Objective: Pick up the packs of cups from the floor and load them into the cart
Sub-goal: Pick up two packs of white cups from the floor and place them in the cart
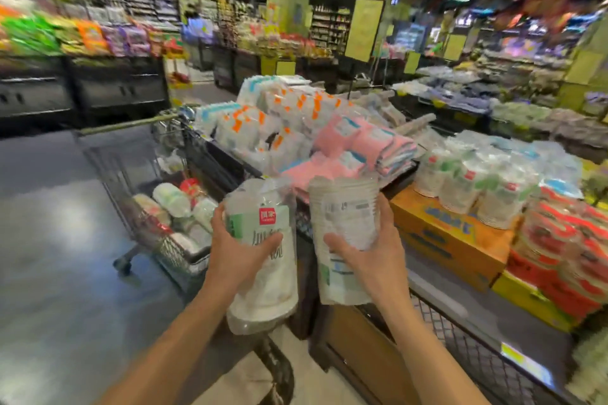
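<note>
I hold two clear plastic packs of white cups upright in front of me. My left hand (pixel 235 251) grips the left cup pack (pixel 263 276), which has a green and red label. My right hand (pixel 371 256) grips the right cup pack (pixel 343 207), a stack of ribbed white cups with a printed sticker. The wire shopping cart (pixel 144 217) stands to the left, just beyond my left hand, with several wrapped packs lying in its basket. Both packs are level with the cart's near end, slightly to its right.
A display table (pixel 460 240) to the right carries orange cartons and stacked packs of cups and bowls. Pink and white packaged goods are piled straight ahead. A dark shelf unit lines the left aisle. The glossy floor (pixel 49 256) lies to the left of the cart.
</note>
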